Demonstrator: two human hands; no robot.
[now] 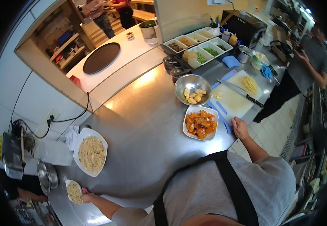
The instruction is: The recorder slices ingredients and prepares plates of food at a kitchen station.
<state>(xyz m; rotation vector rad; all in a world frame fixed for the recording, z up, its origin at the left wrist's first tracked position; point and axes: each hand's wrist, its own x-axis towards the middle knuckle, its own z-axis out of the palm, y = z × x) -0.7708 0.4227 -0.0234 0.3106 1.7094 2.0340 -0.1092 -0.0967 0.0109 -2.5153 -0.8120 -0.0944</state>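
My left hand [86, 195] is at the near left, its fingers on the rim of a small white bowl [74, 192] of fried rice. My right hand [240, 128] rests at the near corner of a white cutting board [231, 101]; whether it grips the board cannot be made out. On that board lie a chef's knife [241, 92] and a pile of pale yellow strips [249, 84]. Left of the board, a square white dish [187, 124] holds orange-sauced pieces. Behind it, peeled ginger-like pieces [192, 96] lie in a steel mixing bowl [193, 80].
A large white dish of fried rice [92, 154] stands on the steel counter [141, 135]. White trays of chopped ingredients [200, 48] line the back. A round dark tray [101, 58] lies on the pass ledge. Another person [310, 56] stands at the right; cables [67, 121] run along the wall.
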